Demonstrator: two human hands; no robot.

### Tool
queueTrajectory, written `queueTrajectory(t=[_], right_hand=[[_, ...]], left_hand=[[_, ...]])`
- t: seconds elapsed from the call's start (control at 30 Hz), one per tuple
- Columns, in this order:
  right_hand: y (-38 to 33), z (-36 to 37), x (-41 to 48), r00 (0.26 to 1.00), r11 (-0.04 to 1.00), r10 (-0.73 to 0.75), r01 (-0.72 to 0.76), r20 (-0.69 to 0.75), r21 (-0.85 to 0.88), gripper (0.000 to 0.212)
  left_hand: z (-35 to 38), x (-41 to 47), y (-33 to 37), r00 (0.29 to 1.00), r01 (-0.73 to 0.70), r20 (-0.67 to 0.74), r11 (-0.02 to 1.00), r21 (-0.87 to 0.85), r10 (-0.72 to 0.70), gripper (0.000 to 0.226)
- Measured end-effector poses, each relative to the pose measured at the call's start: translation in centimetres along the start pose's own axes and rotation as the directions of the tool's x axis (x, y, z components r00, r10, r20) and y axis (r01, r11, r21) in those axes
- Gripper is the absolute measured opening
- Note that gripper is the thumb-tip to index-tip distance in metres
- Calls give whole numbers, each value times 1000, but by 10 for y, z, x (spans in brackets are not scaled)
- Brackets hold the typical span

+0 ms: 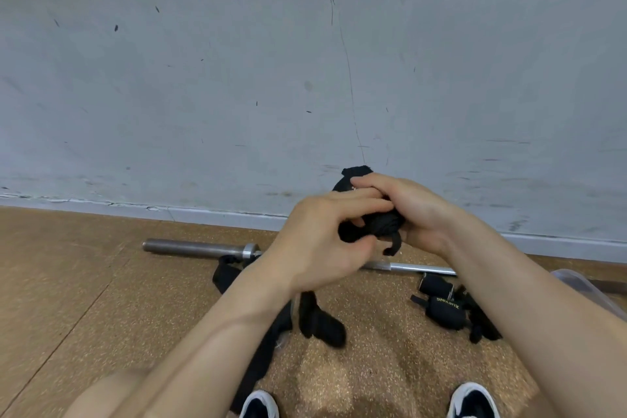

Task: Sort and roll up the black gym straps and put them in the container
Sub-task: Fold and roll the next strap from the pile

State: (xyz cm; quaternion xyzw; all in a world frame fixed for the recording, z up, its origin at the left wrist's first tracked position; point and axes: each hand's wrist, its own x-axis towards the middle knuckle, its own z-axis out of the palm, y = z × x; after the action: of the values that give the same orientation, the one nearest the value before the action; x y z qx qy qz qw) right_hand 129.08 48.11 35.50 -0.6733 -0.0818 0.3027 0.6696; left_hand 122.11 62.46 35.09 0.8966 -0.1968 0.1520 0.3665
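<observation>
Two bare forearms fill the bottom of the frame, the left forearm [210, 343] coming up from the lower left corner and the right forearm [529, 299] from the lower right, with a pair of black and white shoes [259, 405] poking in at the bottom edge

Both hands meet a bit right of centre, held up off the floor. The strap roll [383, 226] is squeezed between them. The right hand [417, 210] cups it from the right with fingers curled over the top, and the left hand [319, 241] pinches it from the left, thumb under and fingers on top. So both grips are closed on the same bundle. One short tail [393, 244] dangles from the bottom of the roll and another bit of black fabric sticks out above the right fingers. Looks like mid-roll to me, not finished. Can't really call the roll's axis, it's too bunched up

On the cork floor [101, 299] below the hands there's a mess of loose straps [320, 319], unsorted. Right of centre sit some rolled wraps [444, 310], one with yellow lettering. A barbell [200, 246] lies along the grey wall [237, 61] behind everything

The bit that matters: what I take to be the container [573, 282], a clear plastic edge, peeks out behind the right forearm at the right side of the frame. So the drop-off is down and to the right of the roll, on the right hand's side. I'd tuck the tail in first or it'll unravel on the way
</observation>
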Motion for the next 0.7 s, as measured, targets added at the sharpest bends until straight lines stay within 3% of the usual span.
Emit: queueTrajectory(t=[0.07, 0.17, 0.27, 0.33, 0.4, 0.5, 0.63, 0.7], right_hand=[[0, 1, 2, 995, 993, -91, 95, 49, -69, 33], [2, 9, 6, 987, 985, -153, 156, 49, -71, 38], [1, 10, 10, 985, 985, -165, 163, 44, 49, 26], [0, 3, 10, 970, 977, -192, 176, 149, 117, 37], [0, -3, 10, 937, 972, -231, 213, 261, 96, 45], [-1, -9, 9, 921, 967, -254, 252, 297, 44, 14], [-4, -19, 7, 903, 957, -284, 287, 322, 42, 13], [-4, -21, 6, 898, 950, -292, 314, 329, -12, 19]], left_hand=[[-5, 1, 5, 975, 143, -125, 952, -269, -182, 44], [-3, 3, 11, 916, 151, -256, 859, -490, -308, 48], [-10, 9, 6, 858, 149, -235, 659, -737, -457, 40], [-22, 12, -8, 818, 170, -172, 516, -840, -549, 33], [-30, 13, -23, 830, 269, -87, 533, -802, -550, 21], [-36, 10, -38, 867, 433, 105, 634, -640, -486, 10], [-40, 9, -46, 880, 461, 217, 652, -601, -422, 15], [-40, 7, -48, 855, 518, 364, 650, -556, -370, 20]])
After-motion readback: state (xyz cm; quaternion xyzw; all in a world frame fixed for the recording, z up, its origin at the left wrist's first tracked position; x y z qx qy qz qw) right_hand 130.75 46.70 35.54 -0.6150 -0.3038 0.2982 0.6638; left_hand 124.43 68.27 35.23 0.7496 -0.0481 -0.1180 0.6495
